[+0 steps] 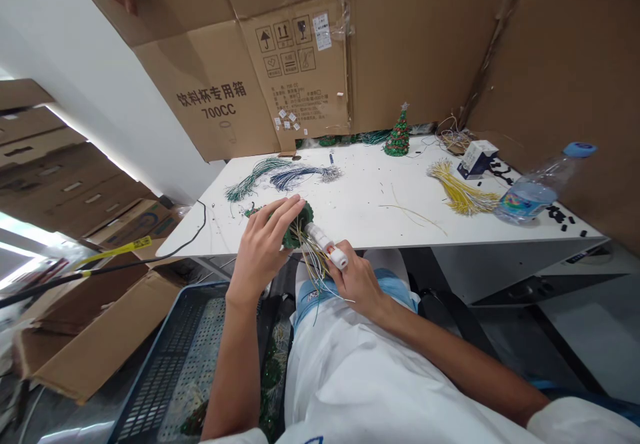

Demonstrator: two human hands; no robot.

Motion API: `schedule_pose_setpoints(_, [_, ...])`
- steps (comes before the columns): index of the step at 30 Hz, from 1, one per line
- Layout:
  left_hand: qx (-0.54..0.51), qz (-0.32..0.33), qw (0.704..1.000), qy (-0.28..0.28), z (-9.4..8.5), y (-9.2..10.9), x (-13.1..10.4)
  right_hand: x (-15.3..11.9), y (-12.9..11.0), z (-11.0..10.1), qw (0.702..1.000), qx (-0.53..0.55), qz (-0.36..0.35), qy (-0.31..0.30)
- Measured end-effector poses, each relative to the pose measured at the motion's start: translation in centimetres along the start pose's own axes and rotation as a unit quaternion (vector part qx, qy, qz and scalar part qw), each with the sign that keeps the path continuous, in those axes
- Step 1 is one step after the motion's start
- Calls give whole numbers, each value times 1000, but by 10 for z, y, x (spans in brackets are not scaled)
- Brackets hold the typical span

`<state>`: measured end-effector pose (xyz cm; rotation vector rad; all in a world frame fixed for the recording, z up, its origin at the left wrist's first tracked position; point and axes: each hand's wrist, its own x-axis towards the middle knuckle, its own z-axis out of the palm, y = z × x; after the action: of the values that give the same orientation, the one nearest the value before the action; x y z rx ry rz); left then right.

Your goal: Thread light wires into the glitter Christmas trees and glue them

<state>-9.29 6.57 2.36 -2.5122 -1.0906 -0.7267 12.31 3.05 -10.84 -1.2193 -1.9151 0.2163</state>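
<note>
My left hand [266,247] is wrapped over a small green Christmas tree [304,216] lying on its side at the table's front edge. From the tree's base come several thin wires [314,261], yellow, white and green, hanging over my lap. A white plastic tube-like piece [323,239] extends from the base toward my right hand [357,283]. That hand is closed around the near end of this piece, with wires beside its fingers. The fingertips of the right hand are partly hidden. Most of the tree is covered by my left palm and fingers.
On the white table [350,214] lie green wires [257,179], blue wires [300,176] and yellow wires [463,191]. A finished-looking tree [399,136] stands near the cardboard wall [420,51]. To the right are a small box [477,159] and a bottle [533,194]. A blue crate [150,357] sits lower left.
</note>
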Motion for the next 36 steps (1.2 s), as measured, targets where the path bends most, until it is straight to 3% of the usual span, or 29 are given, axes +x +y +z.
schedule_pose_setpoints(23, [-6,-9,1000,-6,2,-1,1,-2,-4,1,999,15,29,7])
schedule_pose_setpoints(29, [-12,-19,999,22,5,-5,0,1,-6,-7,997,67,36,26])
schedule_pose_setpoints(36, [16,-55,994,93,4,-1,1,4,10,-3,987,111,67,98])
